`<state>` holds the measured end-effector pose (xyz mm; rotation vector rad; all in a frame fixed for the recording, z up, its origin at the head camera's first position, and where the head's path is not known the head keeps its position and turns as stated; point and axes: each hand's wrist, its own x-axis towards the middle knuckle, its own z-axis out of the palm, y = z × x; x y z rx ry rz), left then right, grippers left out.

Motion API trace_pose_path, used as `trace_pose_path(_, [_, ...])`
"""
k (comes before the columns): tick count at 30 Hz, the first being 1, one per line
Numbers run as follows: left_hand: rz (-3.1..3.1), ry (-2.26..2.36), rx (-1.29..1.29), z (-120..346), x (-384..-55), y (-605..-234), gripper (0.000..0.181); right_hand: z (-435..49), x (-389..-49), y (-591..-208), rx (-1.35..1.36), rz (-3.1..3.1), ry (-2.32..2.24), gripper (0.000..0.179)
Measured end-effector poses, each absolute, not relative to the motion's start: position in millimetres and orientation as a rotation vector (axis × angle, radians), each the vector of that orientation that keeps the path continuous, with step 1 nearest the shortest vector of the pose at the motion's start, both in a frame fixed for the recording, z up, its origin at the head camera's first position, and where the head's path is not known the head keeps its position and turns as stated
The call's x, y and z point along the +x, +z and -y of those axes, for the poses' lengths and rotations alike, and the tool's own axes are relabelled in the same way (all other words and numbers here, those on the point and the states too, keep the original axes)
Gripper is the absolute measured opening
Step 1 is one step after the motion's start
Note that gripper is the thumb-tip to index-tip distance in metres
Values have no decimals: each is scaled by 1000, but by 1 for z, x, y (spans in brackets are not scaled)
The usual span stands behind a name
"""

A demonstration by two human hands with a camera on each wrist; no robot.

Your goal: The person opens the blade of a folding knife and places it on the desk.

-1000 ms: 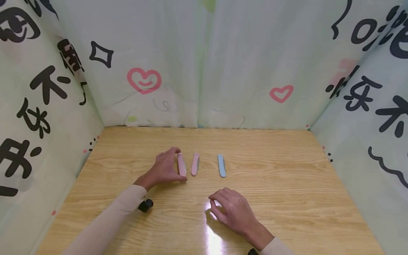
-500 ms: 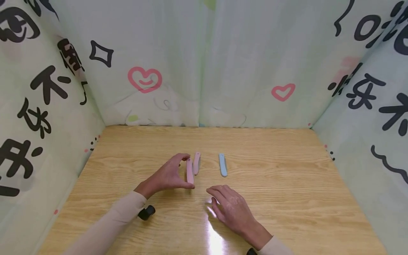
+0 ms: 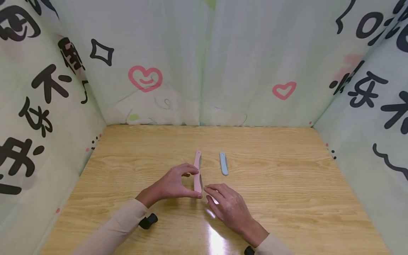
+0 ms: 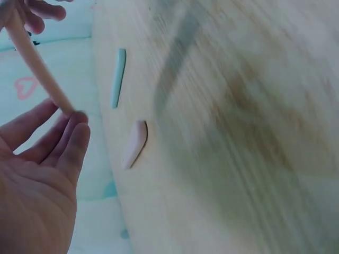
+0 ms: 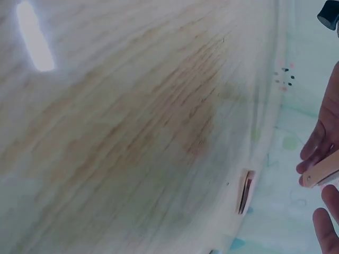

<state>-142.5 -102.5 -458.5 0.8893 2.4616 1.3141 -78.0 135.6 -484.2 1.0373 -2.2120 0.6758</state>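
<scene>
My left hand (image 3: 172, 183) holds a pink folding knife (image 3: 197, 183) lengthwise, fingers at its far end and thumb at its near end. In the left wrist view the slim handle (image 4: 42, 69) is above the table. Loosely bent, my right hand (image 3: 231, 207) is just right of the knife's near end, with its fingertips close to it and nothing in its grasp. A second pink folding knife (image 3: 197, 159) lies beyond the left fingers, partly covered by them in the head view. To its right lies a blue folding knife (image 3: 224, 164).
The wooden table (image 3: 287, 184) runs back to a pale printed curtain (image 3: 242, 63), with more fabric along both sides. A black wrist camera (image 3: 148, 221) hangs below the left wrist. Light glares off the tabletop in front.
My left hand has brought its pink knife rightward and nearer, from beside the second pink one to before my right hand. The right hand has barely moved. Both lying knives stay put.
</scene>
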Motion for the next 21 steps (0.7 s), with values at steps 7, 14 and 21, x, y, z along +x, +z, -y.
trace_pose_path(7, [-2225, 1405, 813, 100, -138, -459, 45, -132, -79, -484, 1024, 2189, 719, 29])
trace_pose_path(14, [-1997, 1351, 738, 97, -141, -459, 34, -131, -78, -483, 974, 2231, 833, 23])
trace_pose_path(21, [-1620, 1504, 646, 91, -137, -470, 67, -129, -72, -475, 813, 2459, 1332, 8])
